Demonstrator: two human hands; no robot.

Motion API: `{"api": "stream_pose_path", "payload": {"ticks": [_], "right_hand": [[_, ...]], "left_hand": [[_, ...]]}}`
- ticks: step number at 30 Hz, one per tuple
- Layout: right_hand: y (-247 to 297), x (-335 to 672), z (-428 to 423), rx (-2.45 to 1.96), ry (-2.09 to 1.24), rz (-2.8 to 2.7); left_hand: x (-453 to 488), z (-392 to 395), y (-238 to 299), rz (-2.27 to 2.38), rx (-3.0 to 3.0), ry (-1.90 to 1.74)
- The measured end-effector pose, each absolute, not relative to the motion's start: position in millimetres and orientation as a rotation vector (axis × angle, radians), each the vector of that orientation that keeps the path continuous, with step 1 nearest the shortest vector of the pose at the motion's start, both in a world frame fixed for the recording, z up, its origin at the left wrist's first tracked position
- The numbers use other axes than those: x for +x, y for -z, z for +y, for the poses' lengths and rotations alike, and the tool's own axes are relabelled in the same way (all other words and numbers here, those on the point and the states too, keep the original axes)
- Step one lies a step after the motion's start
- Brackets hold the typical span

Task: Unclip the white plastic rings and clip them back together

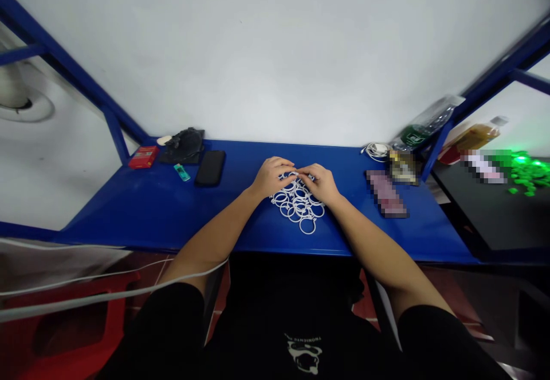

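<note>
A pile of white plastic rings (pixel 299 203), each with a small eyelet like a curtain ring, lies on the blue tabletop (pixel 266 241). My left hand (pixel 272 176) is at the pile's far left edge, thumb and fingers closed in a pinch. From the other side my right hand (pixel 320 182) reaches in, also pinching, its fingertips almost meeting those of the left. Between the fingertips shows a white ring (pixel 294 173), partly hidden by the fingers. One ring sits a little apart at the pile's near end.
On the left are a black phone (pixel 210 168), a teal lighter (pixel 181 172), a red box (pixel 143 157) and a crumpled black bag (pixel 184 145). A white cable (pixel 377 151) and a plastic bottle (pixel 425 125) lie at right. Blue frame bars flank the table.
</note>
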State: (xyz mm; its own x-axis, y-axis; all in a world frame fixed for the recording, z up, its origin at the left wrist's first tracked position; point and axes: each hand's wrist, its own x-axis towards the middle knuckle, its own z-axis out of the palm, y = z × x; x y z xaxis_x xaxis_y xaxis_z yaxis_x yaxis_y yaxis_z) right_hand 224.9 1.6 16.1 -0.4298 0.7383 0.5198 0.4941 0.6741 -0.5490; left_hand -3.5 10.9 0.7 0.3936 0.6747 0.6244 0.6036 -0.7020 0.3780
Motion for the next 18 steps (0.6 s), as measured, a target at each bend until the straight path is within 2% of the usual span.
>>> {"api": "stream_pose_path", "payload": {"ticks": [12, 18], "right_hand": [[-19.4, 224.3, -2.3, -0.922, -0.421, -2.055], [-11.3, 221.7, -0.4, -0.933, -0.658, -1.947]], "left_hand": [[1.3, 3.7, -6.7, 1.244, 2.590, -1.357], [2.8, 0.7, -8.2, 1.259, 2.567, -1.400]]}}
